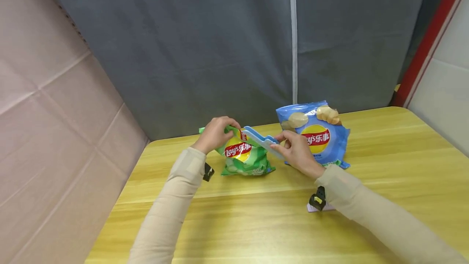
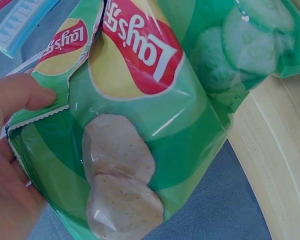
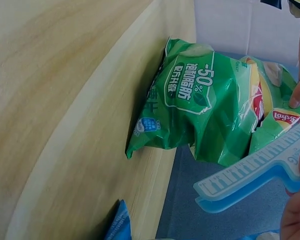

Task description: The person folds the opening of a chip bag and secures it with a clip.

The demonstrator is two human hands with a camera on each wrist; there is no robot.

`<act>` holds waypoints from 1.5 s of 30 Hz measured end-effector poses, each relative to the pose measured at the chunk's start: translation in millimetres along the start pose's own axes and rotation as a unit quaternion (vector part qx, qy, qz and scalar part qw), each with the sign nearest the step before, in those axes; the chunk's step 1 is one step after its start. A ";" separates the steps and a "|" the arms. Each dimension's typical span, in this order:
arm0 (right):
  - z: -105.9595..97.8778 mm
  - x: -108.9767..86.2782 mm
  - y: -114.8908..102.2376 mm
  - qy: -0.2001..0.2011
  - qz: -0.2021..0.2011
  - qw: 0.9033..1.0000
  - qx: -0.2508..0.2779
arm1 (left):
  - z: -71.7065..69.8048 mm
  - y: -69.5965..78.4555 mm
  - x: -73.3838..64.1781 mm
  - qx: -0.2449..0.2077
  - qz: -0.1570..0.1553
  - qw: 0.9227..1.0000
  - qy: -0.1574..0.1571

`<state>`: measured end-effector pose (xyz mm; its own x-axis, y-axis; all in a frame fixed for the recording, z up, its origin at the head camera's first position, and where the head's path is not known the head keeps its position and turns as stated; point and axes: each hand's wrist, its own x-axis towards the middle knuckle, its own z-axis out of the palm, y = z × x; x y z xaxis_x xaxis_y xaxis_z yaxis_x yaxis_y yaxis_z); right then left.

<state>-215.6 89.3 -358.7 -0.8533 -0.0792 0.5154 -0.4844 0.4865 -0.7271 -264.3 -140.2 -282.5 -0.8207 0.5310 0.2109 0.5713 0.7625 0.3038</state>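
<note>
A green Lay's chip bag (image 1: 245, 166) stands on the table with its top folded over. My left hand (image 1: 216, 133) pinches that fold at its left end, thumb on the front of the flap (image 2: 52, 95). In my right hand (image 1: 297, 154) is a light-blue bag clip (image 3: 250, 172) with ruler-like markings, held by its right end between thumb and fingers. The clip slants up toward the bag's folded top, and its two arms look slightly parted in the right wrist view. A blue Lay's chip bag (image 1: 335, 141) stands upright just behind my right hand.
On the wooden table (image 1: 234, 223), a pale purple flat piece (image 1: 312, 208) lies partly hidden beneath my right wrist. A grey curtain (image 1: 183, 52) hangs behind the table's far edge. Light panels (image 1: 66, 133) stand at the left and right.
</note>
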 end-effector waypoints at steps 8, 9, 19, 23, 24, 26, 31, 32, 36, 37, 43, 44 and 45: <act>0.7 3.0 4.9 0.012 -0.023 1.000 -0.010 | 1.1 -0.9 1.4 0.005 0.011 1.000 0.006; 0.9 3.3 5.2 0.012 -0.024 1.000 -0.011 | 1.1 -1.0 1.4 0.005 0.011 1.000 0.006; 2.0 5.1 6.8 0.000 -0.012 1.000 -0.020 | 1.9 -0.6 2.3 -0.007 0.012 1.000 0.004; 3.4 5.7 8.6 -0.001 -0.025 0.999 -0.020 | 2.1 -0.7 2.1 -0.013 0.011 1.000 0.003; 4.2 5.9 9.3 0.000 -0.031 0.999 -0.020 | 2.1 -0.8 1.9 -0.016 0.012 1.000 0.004; 5.6 6.3 10.3 0.002 -0.041 0.999 -0.022 | 2.4 -1.6 1.8 -0.021 0.014 1.000 0.005; 8.2 8.0 10.2 0.002 -0.052 0.998 -0.030 | 2.6 -2.6 1.5 -0.025 0.015 1.000 0.009; 8.4 8.4 9.8 0.001 -0.052 0.998 -0.031 | 2.5 -2.6 1.6 -0.024 0.015 1.000 0.009; 9.2 10.0 8.3 -0.001 -0.052 0.998 -0.034 | 2.2 -3.0 2.0 -0.024 0.017 1.000 0.012; 9.6 10.5 8.2 0.000 -0.053 0.998 -0.036 | 2.1 -3.1 2.1 -0.025 0.017 0.999 0.013; 11.7 12.8 7.4 -0.005 -0.047 0.998 -0.034 | 2.1 -4.2 1.6 -0.035 0.021 0.999 0.012; 12.1 13.2 7.4 -0.006 -0.046 0.998 -0.034 | 2.2 -4.5 1.5 -0.037 0.021 0.999 0.012; 12.6 13.6 7.5 -0.007 -0.046 0.998 -0.034 | 2.2 -4.7 1.4 -0.037 0.022 0.999 0.012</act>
<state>-233.2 80.9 -362.8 -0.8093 -0.1383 0.5709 -0.5464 0.5340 -0.6452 -268.1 -142.3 -285.7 -0.7954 0.5531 0.2480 0.6057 0.7091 0.3610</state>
